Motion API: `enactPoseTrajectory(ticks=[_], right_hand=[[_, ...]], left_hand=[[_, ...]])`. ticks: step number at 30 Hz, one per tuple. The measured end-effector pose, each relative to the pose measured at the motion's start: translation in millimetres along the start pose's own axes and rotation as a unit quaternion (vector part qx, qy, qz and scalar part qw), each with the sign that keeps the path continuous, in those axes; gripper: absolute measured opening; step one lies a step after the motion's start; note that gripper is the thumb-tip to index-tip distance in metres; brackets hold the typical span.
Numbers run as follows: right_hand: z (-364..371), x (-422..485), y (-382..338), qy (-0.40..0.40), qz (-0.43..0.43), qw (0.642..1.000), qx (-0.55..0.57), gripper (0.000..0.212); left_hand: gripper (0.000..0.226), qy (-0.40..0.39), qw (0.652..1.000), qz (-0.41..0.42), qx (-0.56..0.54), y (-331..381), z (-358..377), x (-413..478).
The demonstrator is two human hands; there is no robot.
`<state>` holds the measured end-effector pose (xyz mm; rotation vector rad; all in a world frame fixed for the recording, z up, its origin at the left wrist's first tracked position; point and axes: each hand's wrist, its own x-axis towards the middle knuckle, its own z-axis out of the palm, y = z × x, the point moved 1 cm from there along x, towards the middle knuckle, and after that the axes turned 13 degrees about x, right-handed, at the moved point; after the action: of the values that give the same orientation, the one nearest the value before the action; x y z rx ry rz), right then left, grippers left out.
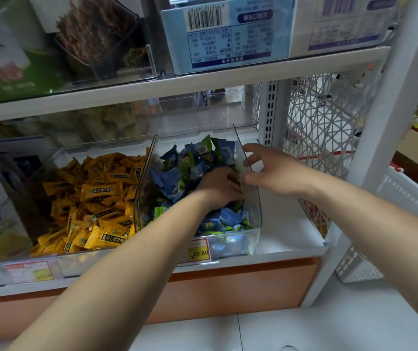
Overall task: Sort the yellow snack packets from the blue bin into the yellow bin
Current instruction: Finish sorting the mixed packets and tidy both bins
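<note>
Head view: price tag nearest, on blue bin front. Left hand buried among blue packets, fingers curled; what it holds, cannot tell. Right hand apart, fingers spread against bin's right wall. Yellow snack packets heaped in yellow bin, left of both hands, long axes pointing every way.

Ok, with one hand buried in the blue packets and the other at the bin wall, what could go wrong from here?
The left hand has its fingertips hidden among the blue and green packets, so it may pull out the wrong colour.
The right hand, fingers spread, is at the right wall of the blue bin; a push could shift it.
The yellow bin is piled full, so added packets might slide out.
</note>
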<state>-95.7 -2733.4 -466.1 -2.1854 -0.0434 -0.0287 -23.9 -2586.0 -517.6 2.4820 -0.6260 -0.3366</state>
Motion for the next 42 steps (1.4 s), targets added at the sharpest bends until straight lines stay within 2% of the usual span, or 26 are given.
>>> enactPoseTrajectory(ticks=[5, 11, 17, 20, 23, 26, 30, 31, 34, 37, 39, 42], right_hand=[[-0.8, 2.0, 2.2, 0.000, -0.004, 1.000, 0.000, 0.069], [-0.9, 3.4, 4.8, 0.000, -0.004, 1.000, 0.005, 0.069], [-2.0, 3.9, 6.1, -0.006, 0.001, 1.000, 0.014, 0.069], [-1.5, 3.5, 6.2, -0.006, 0.002, 1.000, 0.015, 0.070], [-1.3, 3.0, 5.7, -0.003, 0.004, 1.000, 0.016, 0.068], [-1.7, 2.5, 4.7, -0.007, 0.004, 1.000, 0.015, 0.067], [-4.0, 4.4, 2.4, -0.007, -0.003, 1.000, -0.019, 0.071], [-5.4, 4.4, 0.7, 0.005, -0.019, 0.999, -0.045, 0.072], [-6.7, 0.9, -13.3, 0.048, -0.105, 0.987, -0.112, 0.063], [0.3, -2.6, -32.4, 0.020, -0.160, 0.976, -0.143, 0.041], [8.4, -5.6, -44.3, 0.010, -0.152, 0.984, -0.093, 0.034], [24.0, -8.3, -61.6, 0.026, -0.161, 0.987, 0.007, 0.025]], left_hand=[[0.036, 0.064, 0.992, -0.014, -0.104, 1.7, -2.9, -3.8], [0.022, 0.086, 0.995, -0.006, -0.056, 1.7, 1.9, 0.1], [0.007, 0.105, 0.994, -0.038, -0.007, 0.6, 3.3, 7.1], [0.020, 0.090, 0.995, -0.037, 0.025, 1.4, 2.0, 7.9], [0.014, 0.086, 0.995, -0.049, 0.030, 2.3, 2.6, 9.6], [0.023, 0.084, 0.994, -0.064, 0.029, 4.2, 0.8, 8.0], [0.006, 0.086, 0.995, -0.040, 0.015, 11.9, -12.7, -3.9], [0.008, 0.093, 0.995, -0.034, 0.016, 15.0, -19.2, -9.3], [0.015, 0.105, 0.992, -0.022, -0.072, 21.7, -43.9, -31.7], [0.011, 0.119, 0.960, -0.019, -0.253, 20.3, -71.1, -61.1], [0.010, 0.127, 0.934, -0.022, -0.332, 17.3, -84.8, -80.8], [0.011, 0.140, 0.927, 0.009, -0.348, 6.2, -97.5, -105.6]])
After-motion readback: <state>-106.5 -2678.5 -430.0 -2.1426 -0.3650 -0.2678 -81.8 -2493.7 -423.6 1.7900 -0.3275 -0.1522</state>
